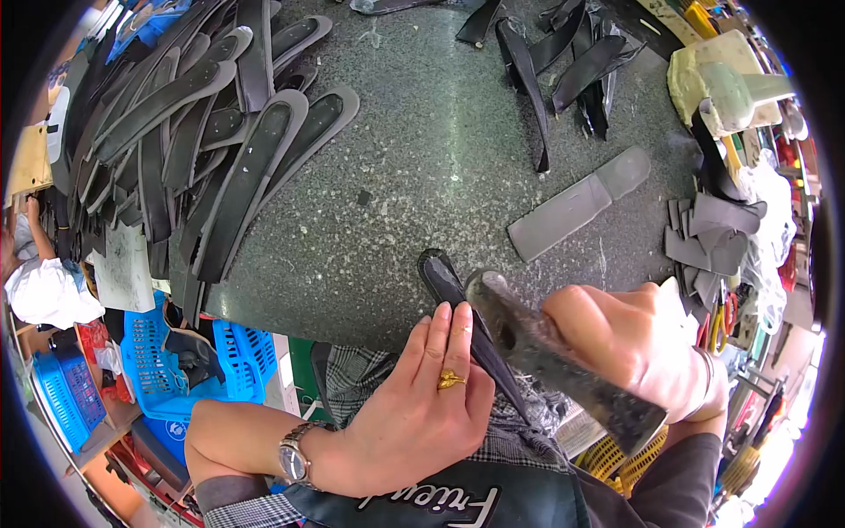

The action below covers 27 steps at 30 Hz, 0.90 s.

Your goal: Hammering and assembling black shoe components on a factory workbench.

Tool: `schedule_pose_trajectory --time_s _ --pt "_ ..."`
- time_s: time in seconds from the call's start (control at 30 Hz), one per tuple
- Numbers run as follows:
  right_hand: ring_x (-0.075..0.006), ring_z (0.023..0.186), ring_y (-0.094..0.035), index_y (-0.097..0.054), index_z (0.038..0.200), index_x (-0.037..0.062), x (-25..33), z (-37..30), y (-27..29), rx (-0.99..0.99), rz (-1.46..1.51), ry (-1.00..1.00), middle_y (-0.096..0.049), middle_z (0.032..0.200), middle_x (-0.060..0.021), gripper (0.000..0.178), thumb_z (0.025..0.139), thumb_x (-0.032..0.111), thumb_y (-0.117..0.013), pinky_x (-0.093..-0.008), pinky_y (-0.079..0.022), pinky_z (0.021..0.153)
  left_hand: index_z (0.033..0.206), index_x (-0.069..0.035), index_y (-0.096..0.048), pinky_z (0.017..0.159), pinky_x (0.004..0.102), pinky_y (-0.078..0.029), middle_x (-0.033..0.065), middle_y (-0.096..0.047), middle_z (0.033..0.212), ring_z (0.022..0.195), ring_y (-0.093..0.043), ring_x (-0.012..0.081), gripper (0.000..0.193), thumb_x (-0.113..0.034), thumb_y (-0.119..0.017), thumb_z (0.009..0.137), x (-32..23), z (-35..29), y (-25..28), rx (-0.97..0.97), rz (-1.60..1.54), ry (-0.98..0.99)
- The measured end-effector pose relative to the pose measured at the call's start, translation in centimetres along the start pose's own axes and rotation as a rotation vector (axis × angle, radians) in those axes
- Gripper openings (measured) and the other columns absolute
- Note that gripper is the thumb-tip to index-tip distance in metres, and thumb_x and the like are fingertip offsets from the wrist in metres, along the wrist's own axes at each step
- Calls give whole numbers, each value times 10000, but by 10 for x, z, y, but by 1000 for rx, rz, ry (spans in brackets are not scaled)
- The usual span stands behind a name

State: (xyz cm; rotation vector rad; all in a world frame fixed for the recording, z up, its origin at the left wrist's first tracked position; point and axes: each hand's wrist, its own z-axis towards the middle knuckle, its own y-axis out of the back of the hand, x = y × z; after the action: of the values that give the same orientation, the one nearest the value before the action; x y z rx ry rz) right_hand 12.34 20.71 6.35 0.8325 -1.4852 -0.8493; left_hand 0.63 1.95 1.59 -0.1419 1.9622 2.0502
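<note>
My left hand (pixel 431 378) lies with its fingers stretched out, their tips pressing on a narrow black strip (pixel 444 277) at the near edge of the table. The strip has a rounded far end, and its tapering tail hangs over the edge toward my lap. In my right fist (pixel 616 343) is a dark, worn metal hammer (pixel 572 374). Its rounded face is just right of the strip, close to my left fingertips; I cannot tell whether it touches. My grip hides the handle. A flat grey piece with a rounded end (pixel 576 207) lies farther off to the right.
Many dark strips with rounded grey ends (pixel 255 176) are heaped on the left of the speckled table (pixel 396 194). Twisted black strips (pixel 585 70) lie at the far right. Grey scraps (pixel 717 233) pile at the right edge. Blue baskets (pixel 158 352) stand below left.
</note>
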Motion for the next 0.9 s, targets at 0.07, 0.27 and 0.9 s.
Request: schedule_pose_trajectory --time_s 0.07,0.27,0.9 --pt "-221 466 -580 -473 834 64 0 2 -2 27 -16 16 -492 630 -39 215 798 147 -669 -345 -465 379 808 60 -594 958 500 -498 392 -582 1163 1088 -602 494 201 -139 -587 790 6 -2 8 29 -101 0" --pt "-187 474 -577 -471 839 59 3 2 -5 96 -54 61 -479 648 -28 186 757 87 -636 -336 -468 373 935 -22 -681 768 421 -534 96 -663 1018 896 -650 311 274 -38 -792 686 58 10 28 -278 -326 164" --pt "-187 426 -528 -471 826 71 10 0 -13 139 -66 -64 -439 604 -20 207 738 140 -645 -345 -410 361 841 -138 -726 853 416 -303 -57 -613 804 913 -539 205 217 -182 -838 661 77 5 5 -247 -204 235"
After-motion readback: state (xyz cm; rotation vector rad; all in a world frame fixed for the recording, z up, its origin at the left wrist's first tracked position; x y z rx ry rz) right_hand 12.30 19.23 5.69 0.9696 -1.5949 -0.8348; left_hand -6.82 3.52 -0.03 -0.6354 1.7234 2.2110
